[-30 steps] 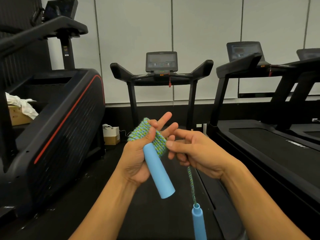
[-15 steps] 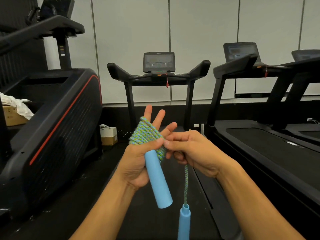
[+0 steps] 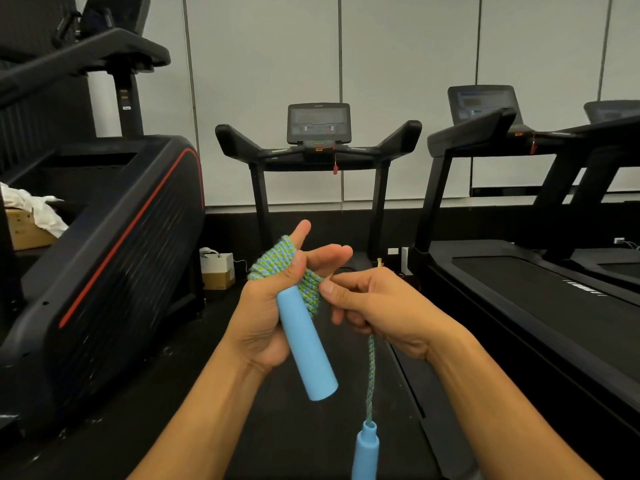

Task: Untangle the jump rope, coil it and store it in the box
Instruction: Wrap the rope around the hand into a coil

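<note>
At frame centre my left hand (image 3: 266, 317) clamps the handle (image 3: 306, 344) and coil (image 3: 277, 259), my right hand (image 3: 374, 306) pinches the rope (image 3: 370, 372); I'd wrap snugly, avoiding overlaps.

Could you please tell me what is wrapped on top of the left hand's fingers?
Coils of braided green-and-blue rope are wound around the left hand, whose thumb presses a light blue cylindrical handle against them. The palm side is hidden.
</note>
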A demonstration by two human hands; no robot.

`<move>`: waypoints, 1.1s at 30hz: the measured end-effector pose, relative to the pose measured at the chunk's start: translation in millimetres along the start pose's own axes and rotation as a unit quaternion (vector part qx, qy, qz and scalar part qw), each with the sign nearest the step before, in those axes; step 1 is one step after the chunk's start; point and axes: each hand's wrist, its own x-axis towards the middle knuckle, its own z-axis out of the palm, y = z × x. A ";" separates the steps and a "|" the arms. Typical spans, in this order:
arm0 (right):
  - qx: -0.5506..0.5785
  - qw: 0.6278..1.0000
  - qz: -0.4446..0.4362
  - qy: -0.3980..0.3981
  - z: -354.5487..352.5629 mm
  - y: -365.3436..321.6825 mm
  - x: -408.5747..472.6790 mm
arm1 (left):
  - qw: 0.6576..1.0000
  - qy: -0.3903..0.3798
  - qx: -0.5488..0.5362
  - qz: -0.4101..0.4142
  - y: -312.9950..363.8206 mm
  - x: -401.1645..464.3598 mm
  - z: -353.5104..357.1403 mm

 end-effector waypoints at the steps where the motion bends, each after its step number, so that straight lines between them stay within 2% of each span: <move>1: -0.005 1.000 0.001 0.007 1.3 -0.1 0.7 | 1.000 0.001 -0.002 -0.005 0.5 0.1 -0.5; 5: -0.009 0.999 0.013 0.033 3.4 0.1 1.9 | 0.999 -0.020 0.027 0.004 -0.4 2.1 -2.5; 10: -0.034 0.998 0.020 0.046 2.9 -1.2 1.0 | 0.999 0.001 0.046 0.013 -3.7 3.1 -6.4; 18: -0.092 0.994 0.049 0.016 0.7 1.5 2.8 | 0.989 -0.041 0.139 -0.021 -0.3 0.9 -12.5; 21: -0.090 0.994 0.054 0.015 -0.8 1.7 3.9 | 0.968 -0.029 0.250 -0.016 -3.8 0.9 -14.5; 25: -0.139 0.989 0.036 0.026 5.0 2.7 5.3 | 0.922 -0.041 0.386 -0.011 -8.7 -0.5 -15.5; 33: -0.249 0.967 0.019 0.039 -1.6 3.9 3.6 | 0.857 -0.066 0.510 -0.045 -12.1 1.7 -24.9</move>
